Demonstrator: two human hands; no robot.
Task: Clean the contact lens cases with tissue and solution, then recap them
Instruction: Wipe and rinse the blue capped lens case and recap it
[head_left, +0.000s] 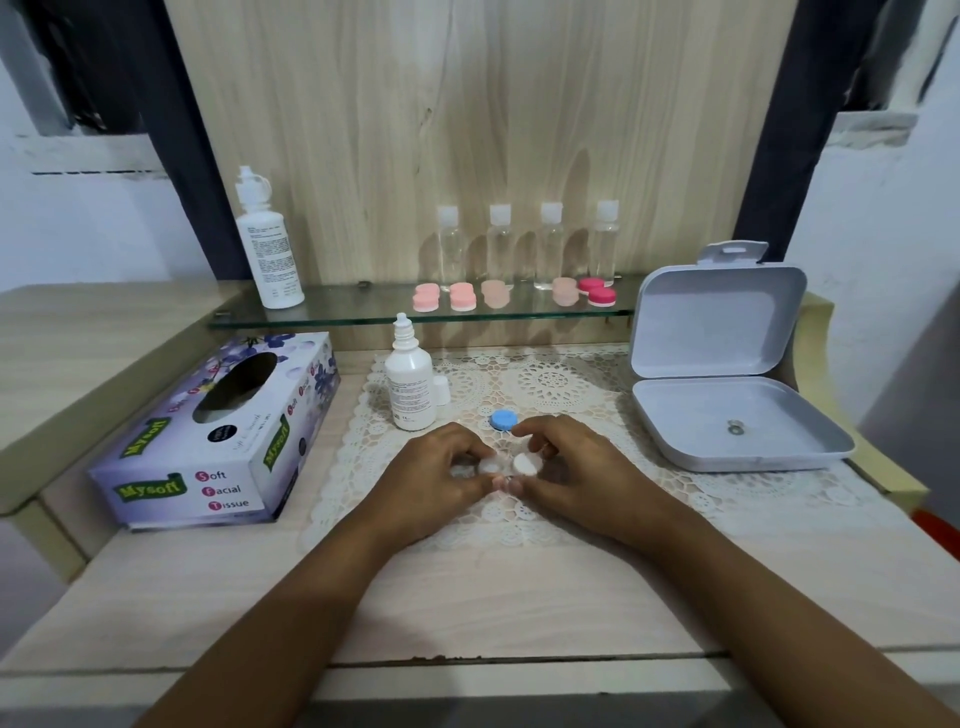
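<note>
Looks like you're at the uncapping or recapping bit: your left hand (441, 470) pinches the white lens case (491, 466) mid-mat, your right hand (563, 465) fingers are curled round a white cap (524, 464). The blue cap (502, 420) sits just behind, solution bottle (410, 387) far-left. I'd guess next you grab a tissue from the box (218, 436) on your left.
</note>
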